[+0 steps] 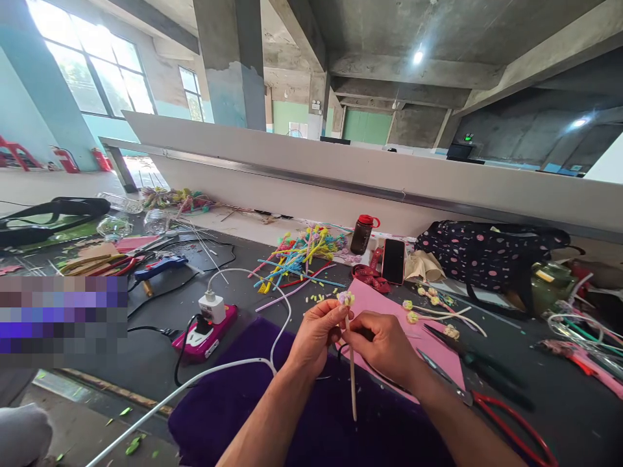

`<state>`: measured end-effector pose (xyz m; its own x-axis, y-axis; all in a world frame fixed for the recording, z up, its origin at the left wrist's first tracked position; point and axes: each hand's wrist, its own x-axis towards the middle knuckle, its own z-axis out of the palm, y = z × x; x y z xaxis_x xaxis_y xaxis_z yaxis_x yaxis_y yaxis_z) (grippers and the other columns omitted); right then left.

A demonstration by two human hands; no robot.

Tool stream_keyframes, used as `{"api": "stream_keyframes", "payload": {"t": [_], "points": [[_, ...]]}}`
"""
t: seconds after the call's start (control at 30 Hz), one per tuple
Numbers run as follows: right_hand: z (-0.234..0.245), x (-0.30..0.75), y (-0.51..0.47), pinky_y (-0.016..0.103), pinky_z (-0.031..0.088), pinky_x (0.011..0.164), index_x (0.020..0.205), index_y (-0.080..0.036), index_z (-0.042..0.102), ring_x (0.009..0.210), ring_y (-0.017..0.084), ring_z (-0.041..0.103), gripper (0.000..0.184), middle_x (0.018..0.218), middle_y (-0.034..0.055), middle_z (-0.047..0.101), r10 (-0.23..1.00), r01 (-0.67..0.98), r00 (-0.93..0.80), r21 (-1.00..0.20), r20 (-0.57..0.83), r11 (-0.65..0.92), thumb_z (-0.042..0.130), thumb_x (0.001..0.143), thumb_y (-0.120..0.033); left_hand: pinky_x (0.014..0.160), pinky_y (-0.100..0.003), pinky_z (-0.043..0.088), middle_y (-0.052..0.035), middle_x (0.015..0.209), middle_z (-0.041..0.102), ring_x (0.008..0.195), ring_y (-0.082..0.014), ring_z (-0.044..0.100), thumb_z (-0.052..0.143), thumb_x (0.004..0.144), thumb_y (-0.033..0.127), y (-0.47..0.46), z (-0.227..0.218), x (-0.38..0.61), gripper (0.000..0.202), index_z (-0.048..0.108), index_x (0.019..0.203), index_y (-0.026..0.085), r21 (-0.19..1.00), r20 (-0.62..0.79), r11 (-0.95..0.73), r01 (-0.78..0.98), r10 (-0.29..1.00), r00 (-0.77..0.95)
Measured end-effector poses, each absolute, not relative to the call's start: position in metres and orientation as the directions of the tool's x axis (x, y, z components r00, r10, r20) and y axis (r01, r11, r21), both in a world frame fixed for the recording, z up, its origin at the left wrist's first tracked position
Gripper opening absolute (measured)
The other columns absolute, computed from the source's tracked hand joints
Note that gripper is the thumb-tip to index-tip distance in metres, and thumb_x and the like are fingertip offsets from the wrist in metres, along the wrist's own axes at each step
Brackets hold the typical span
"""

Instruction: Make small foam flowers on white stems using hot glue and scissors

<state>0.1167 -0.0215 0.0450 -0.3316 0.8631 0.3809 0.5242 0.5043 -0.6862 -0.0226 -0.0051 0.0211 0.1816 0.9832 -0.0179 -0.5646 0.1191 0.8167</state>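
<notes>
My left hand [314, 334] pinches a small handmade flower [346, 298] just under its pale yellow and lilac head. The flower's cream stem [353, 386] hangs down between my hands. My right hand [382, 340] is closed on the stem just below the head, its fingertips partly hidden. Beneath them lie a pink sheet [374, 301] and a dark purple cloth [233, 395]. Similar flowers with pale stems [450, 314] rest to the right. Red-handled scissors [511, 421] and dark-handled pliers [487, 370] lie beside my right forearm.
Coloured fuzzy stems [304, 256] are piled ahead. A brown bottle [361, 235], a phone [393, 261] and a patterned bag [491, 259] stand along the back. A magenta power strip [207, 337], white cable [214, 370] and blue glue gun [163, 266] are left. A person's sleeve [24, 434] shows lower left.
</notes>
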Motion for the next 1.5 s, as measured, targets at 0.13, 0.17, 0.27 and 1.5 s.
{"api": "stream_keyframes", "payload": {"t": [0.13,0.17,0.27,1.5], "points": [[0.059,0.13,-0.02,0.023,0.038,0.047,0.069,-0.018,0.064,0.051,0.013,0.052,0.019,0.058,-0.0001,0.059,0.918,0.412,-0.203,-0.82,0.342,0.397,0.058,0.08,-0.032,0.04,-0.017,0.02,0.0015,0.054,0.054,0.043,-0.0035,0.038,0.073,0.065,0.034,-0.007,0.023,-0.023,0.023,0.064,0.068,0.013,0.849,0.012,0.101,-0.519,0.978,0.21],[0.062,0.133,-0.021,0.022,0.038,0.046,0.07,-0.017,0.063,0.049,0.012,0.051,0.019,0.056,-0.0006,0.058,0.927,0.383,-0.167,-0.844,0.336,0.375,0.057,0.08,-0.032,0.04,-0.017,0.02,0.0005,0.057,0.056,0.043,-0.0036,0.038,0.073,0.065,0.034,-0.007,0.023,-0.023,0.024,0.064,0.068,0.012,0.853,0.012,0.105,-0.511,0.975,0.221],[0.068,0.139,-0.022,0.021,0.038,0.044,0.072,-0.017,0.063,0.046,0.011,0.049,0.018,0.055,-0.0017,0.056,0.931,0.351,-0.093,-0.863,0.353,0.362,0.057,0.08,-0.032,0.04,-0.017,0.021,-0.0018,0.063,0.061,0.044,-0.0038,0.039,0.073,0.065,0.034,-0.008,0.023,-0.022,0.024,0.064,0.068,0.012,0.857,0.013,0.109,-0.503,0.973,0.232],[0.069,0.144,-0.021,0.024,0.045,0.057,0.09,-0.022,0.063,0.069,0.012,0.055,0.009,0.087,0.003,0.054,0.666,0.404,-0.401,-0.531,0.629,0.745,0.056,0.085,-0.019,0.03,-0.014,0.011,-0.0002,0.048,0.057,0.03,-0.0001,0.03,0.068,0.066,0.028,-0.01,0.024,-0.024,0.021,0.056,0.061,0.011,0.791,-0.096,0.366,-0.49,0.865,0.492]]}}
